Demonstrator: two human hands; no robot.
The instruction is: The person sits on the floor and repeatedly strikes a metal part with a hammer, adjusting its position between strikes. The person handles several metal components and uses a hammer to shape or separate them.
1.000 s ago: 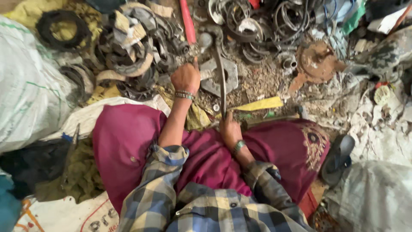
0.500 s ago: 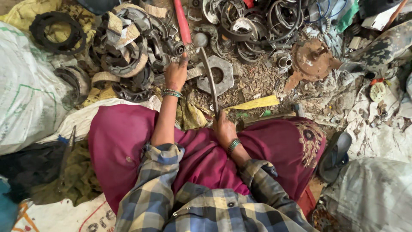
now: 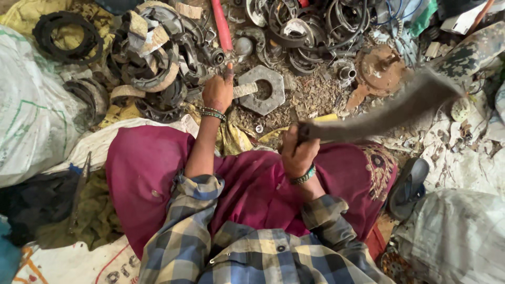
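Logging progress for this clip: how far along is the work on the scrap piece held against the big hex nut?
Done, apparently: a pile of curved lined shoes lies at upper left. In hand: the left hand pins a small pale piece on the grey hex nut, while the right hand grips a long, motion-blurred blade swung out to the right. Left: a heap of rings and metal parts beyond.

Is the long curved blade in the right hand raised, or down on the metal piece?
Raised. The curved blade, gripped by the right hand, points out to the right, motion-blurred, well clear of the hexagonal metal piece.
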